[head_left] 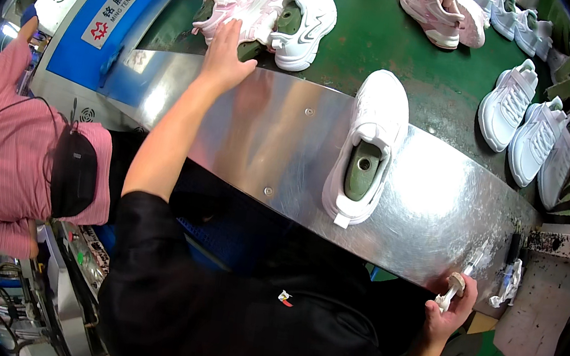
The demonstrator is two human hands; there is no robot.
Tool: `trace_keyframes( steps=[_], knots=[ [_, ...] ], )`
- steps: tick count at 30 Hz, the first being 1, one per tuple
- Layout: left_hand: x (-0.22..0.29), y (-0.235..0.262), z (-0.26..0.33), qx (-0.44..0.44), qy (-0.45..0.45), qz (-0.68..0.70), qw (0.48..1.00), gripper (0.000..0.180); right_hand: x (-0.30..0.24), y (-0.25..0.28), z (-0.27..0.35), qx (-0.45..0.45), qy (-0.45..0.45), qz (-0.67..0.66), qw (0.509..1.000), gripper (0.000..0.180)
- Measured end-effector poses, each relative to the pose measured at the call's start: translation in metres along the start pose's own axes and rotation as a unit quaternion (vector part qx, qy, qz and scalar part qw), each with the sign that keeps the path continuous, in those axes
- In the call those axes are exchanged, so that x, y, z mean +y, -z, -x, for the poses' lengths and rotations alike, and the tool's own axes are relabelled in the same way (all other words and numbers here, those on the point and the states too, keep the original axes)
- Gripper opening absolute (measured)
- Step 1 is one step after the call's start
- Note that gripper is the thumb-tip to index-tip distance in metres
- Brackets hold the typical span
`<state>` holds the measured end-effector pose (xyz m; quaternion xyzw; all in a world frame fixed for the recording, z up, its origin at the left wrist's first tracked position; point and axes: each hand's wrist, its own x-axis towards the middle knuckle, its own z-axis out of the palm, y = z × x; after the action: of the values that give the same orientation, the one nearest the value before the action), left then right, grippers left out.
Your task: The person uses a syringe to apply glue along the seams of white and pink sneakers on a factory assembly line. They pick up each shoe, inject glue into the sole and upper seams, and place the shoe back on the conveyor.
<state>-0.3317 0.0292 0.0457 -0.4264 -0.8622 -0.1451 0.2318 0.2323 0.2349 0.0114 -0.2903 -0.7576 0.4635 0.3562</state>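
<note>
My left hand (225, 60) reaches to the far left with fingers stretched out over a pale pink sneaker (254, 14); whether it presses on the shoe I cannot tell. Right beside that shoe stands a white sneaker (308, 31) with a green last inside. Down at the right, my right hand (452, 309) is closed around a syringe (476, 260) with a clear front, a tan round collar and a white plunger-like end. Between the hands, a white sneaker (380, 118) lies sole down, toe pointing away, a green last (362, 172) filling its opening.
A metal ledge (261, 139) borders the green belt (362, 17). Several white sneakers (507, 106) line the right side, with pink ones (436, 19) farther back. A black-handled brush (513, 249) lies near the ledge's right end. Another person in pink (18, 145) works at left.
</note>
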Motion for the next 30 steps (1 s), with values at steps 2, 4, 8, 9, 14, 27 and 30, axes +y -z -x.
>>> trace_keyframes(
  steps=[2, 4, 8, 9, 14, 27, 30],
  knots=[
    [-0.007, -0.010, -0.021, -0.096, 0.011, -0.078, 0.992, 0.089, -0.002, -0.002, 0.000, 0.007, -0.004, 0.005, 1.000, 0.080],
    [-0.013, -0.015, -0.032, -0.166, 0.020, -0.137, 0.976, 0.092, -0.004, -0.004, -0.002, 0.012, -0.003, 0.007, 1.000, 0.080],
    [0.006, -0.013, -0.053, -0.216, 0.032, -0.155, 0.964, 0.091, -0.010, -0.006, -0.004, 0.007, 0.003, 0.043, 0.999, 0.078],
    [-0.001, -0.016, -0.061, -0.210, 0.032, -0.135, 0.968, 0.090, -0.012, -0.007, -0.004, 0.004, 0.006, 0.048, 0.999, 0.078],
    [-0.021, 0.017, -0.118, -0.188, 0.243, 0.031, 0.951, 0.079, -0.017, -0.008, -0.009, -0.016, 0.019, 0.069, 0.997, 0.075],
    [0.142, -0.041, -0.023, -0.302, 0.223, 0.613, 0.695, 0.042, -0.014, 0.012, 0.013, 0.012, -0.058, 0.013, 0.998, 0.082],
    [0.163, -0.052, -0.050, -0.409, 0.210, 0.455, 0.763, 0.041, -0.023, 0.011, 0.014, 0.053, -0.100, -0.033, 0.993, 0.086]
  ],
)
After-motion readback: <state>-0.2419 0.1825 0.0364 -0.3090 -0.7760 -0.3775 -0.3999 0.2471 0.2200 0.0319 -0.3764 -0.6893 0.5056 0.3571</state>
